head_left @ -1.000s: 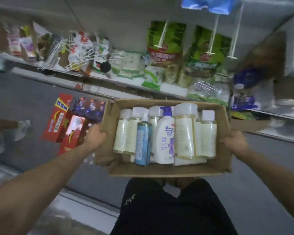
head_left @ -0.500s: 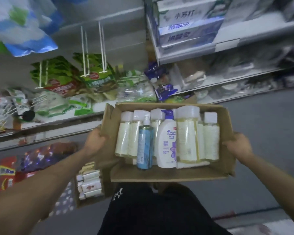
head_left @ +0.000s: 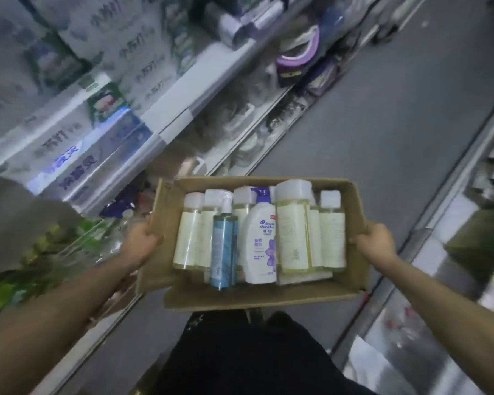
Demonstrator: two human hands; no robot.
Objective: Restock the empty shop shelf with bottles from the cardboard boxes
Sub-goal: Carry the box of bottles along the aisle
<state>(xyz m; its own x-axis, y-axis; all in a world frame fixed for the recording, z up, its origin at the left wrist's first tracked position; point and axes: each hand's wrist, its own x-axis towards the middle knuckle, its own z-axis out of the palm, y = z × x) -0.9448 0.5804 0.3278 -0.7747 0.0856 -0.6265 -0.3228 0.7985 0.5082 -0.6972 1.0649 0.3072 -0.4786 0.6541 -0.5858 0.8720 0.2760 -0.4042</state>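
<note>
A cardboard box is held level in front of the body, above a grey aisle floor.

The left hand is placed on the box's left wall, and its grip is closed around that wall. The right hand is placed on the right wall, its grip likewise closed on the cardboard edge. Both forearms are extended forward.

The box is open at the top and packed with bottles lying side by side, caps pointing away from the person. A white shampoo bottle with a purple cap and purple flower print is seen near the middle. A blue bottle with a pump top lies touching it on the left, on top of others. Pale yellow bottles with white caps fill the rest, on both sides.

Stocked shelving runs along the left of the aisle; stacked cartons are noted on it, blurred. Further shelving is partly seen at the right edge. Dark trousers are visible below the box.
</note>
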